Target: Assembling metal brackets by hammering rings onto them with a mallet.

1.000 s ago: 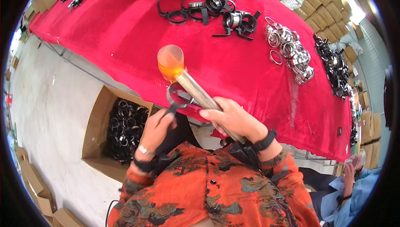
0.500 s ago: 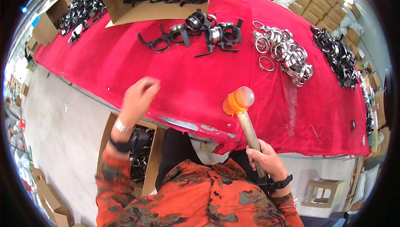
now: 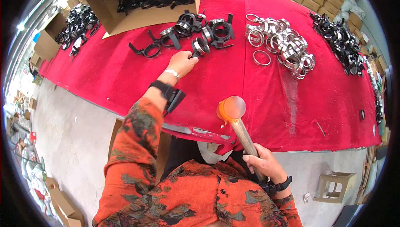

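Note:
My left hand (image 3: pixel 181 65) reaches over the red cloth-covered table (image 3: pixel 200 85). Its fingers are closed on the short handle of a black ring clamp (image 3: pixel 201 46) with a shiny metal band in it. Close behind lies a loose group of similar black handled rings (image 3: pixel 170 38), some with metal bands. In my right hand (image 3: pixel 266 163), near the table's front edge, is a mallet (image 3: pixel 244 138), gripped by its wooden handle. Its orange head with a pale, translucent face points up and away from me. A heap of silver metal rings (image 3: pixel 287 48) rests right of centre.
An open cardboard box (image 3: pixel 121 26) on its side at the back holds many black rings. Black parts are piled at the left (image 3: pixel 79 23) and right (image 3: pixel 339 46). Below the table's edge, a carton (image 3: pixel 164 156) sits partly behind my left arm. A stool (image 3: pixel 336 186) stands at lower right.
My left hand has moved forward and right from the table's near side and taken hold of a black ring clamp. The mallet stays in my right hand, shifted slightly left and down in view.

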The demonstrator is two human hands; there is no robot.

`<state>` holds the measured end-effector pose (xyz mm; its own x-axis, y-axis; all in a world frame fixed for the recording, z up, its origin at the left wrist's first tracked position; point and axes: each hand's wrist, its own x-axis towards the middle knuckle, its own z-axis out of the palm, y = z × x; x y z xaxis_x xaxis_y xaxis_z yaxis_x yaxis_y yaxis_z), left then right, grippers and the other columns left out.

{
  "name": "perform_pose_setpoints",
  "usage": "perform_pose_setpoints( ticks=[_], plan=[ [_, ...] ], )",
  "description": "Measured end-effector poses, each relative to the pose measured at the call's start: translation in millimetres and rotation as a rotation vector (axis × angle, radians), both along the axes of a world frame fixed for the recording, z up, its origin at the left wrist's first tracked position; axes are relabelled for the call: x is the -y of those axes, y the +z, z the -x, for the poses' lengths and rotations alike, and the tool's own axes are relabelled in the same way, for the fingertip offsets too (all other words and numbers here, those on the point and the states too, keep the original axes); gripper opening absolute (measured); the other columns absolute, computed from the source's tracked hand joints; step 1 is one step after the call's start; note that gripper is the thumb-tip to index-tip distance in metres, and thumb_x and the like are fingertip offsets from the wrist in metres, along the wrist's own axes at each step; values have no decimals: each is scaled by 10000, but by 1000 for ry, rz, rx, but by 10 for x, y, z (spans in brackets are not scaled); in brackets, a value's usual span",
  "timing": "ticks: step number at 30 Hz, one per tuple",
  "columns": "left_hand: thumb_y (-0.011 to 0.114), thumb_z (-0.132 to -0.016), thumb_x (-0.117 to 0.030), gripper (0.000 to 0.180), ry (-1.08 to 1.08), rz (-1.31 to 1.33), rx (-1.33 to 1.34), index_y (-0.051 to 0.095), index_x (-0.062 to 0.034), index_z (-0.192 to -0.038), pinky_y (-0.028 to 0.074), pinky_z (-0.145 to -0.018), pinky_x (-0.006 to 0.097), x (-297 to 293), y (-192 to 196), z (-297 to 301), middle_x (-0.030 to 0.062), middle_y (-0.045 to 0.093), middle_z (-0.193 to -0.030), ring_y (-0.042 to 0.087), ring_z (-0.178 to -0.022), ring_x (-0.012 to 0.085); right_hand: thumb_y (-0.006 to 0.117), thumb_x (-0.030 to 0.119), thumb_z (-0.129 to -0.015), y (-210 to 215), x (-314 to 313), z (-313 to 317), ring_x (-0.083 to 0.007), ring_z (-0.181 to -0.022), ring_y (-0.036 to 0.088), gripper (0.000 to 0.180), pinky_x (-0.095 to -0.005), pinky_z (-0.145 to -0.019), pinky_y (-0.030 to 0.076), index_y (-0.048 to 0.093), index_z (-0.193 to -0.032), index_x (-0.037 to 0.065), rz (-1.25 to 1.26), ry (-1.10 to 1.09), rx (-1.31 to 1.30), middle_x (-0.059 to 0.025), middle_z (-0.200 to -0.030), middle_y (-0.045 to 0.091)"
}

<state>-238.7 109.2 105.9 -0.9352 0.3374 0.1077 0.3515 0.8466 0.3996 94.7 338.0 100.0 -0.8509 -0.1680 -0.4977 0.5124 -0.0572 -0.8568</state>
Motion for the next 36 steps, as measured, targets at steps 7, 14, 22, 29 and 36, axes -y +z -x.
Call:
perform_pose_setpoints(
  ticks=[7, 14, 22, 29, 36],
  plan=[
    [479, -938, -170, 162, 34, -895, 739, 552, -28, -965, 489, -680, 290, 1089, 371, -1345, 61, 603, -834, 597, -783, 162, 689, 255, -856, -48, 75, -20, -58, -583, 508, 272, -234, -525, 435, 543, -888, 27, -211, -79, -96, 23, -677, 508],
    [494, -975, -256, 230, 94, -1034, 647, 555, -50, -894, 469, -624, 230, 1389, -338, -2167, 22, 600, -774, 571, -704, 89, 662, 240, -877, 229, 384, 70, -46, -525, 469, 241, -214, -463, 392, 523, -899, 45, -296, -99, -122, 23, -643, 497],
    [476, -990, -251, 244, 106, -1069, 384, 539, -25, -922, 463, -626, 236, 1168, -1026, -2404, 26, 583, -794, 562, -736, 95, 667, 161, -846, 560, 712, 202, -54, -546, 473, 275, -212, -487, 396, 514, -1026, 20, -147, -105, -448, 6, -699, 524],
    [473, -992, -273, 271, 99, -1000, 330, 534, -24, -906, 455, -605, 237, 1124, -988, -2377, 15, 574, -749, 553, -690, 91, 706, 252, -837, 295, 661, 236, -97, -576, 484, 321, -282, -517, 411, 528, -942, 6, -523, 285, -312, -28, -668, 503],
    [467, -994, -279, 281, 148, -966, 302, 556, -24, -918, 449, -597, 237, 1114, -981, -2409, 15, 574, -733, 551, -679, 90, 705, 255, -826, 495, 922, 278, -194, -603, 570, 327, -328, -551, 445, 514, -918, 7, -536, 204, -535, -103, -686, 559]
  ],
)
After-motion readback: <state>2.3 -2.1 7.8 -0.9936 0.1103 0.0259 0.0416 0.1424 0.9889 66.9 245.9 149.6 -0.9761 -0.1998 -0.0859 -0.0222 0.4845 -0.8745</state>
